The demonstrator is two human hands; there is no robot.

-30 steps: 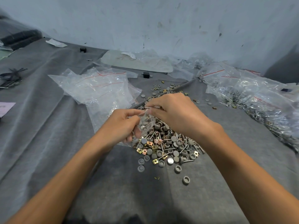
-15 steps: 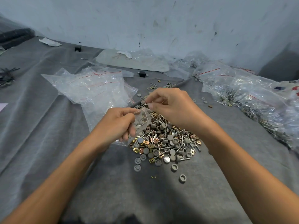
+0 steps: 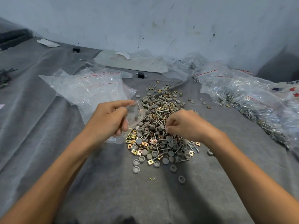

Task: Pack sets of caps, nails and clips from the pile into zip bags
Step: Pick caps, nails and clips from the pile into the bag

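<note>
Bag (image 3: 135, 114) in left hand (image 3: 110, 121), right hand (image 3: 186, 126) on the pile (image 3: 155, 143)

At frame centre the left hand pinches the small clear bag by its top edge, thumb against curled fingers, just left of the pile. The right hand rests on the heap of grey caps (image 3: 139, 141), nails (image 3: 163, 112) and brass-coloured clips (image 3: 134, 151), fingers curled down into it; whether they grip anything I cannot tell. Empty bags (image 3: 90, 88) lie upper left and filled bags (image 3: 242, 97) along the right of the grey worktop (image 3: 113, 191).

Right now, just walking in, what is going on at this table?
A person is packing hardware. The left hand pinches a small zip bag beside the pile of caps, nails and clips. The right hand reaches into the pile, fingers curled; whether it grips anything is unclear. Filled bags lie to the right.
</note>
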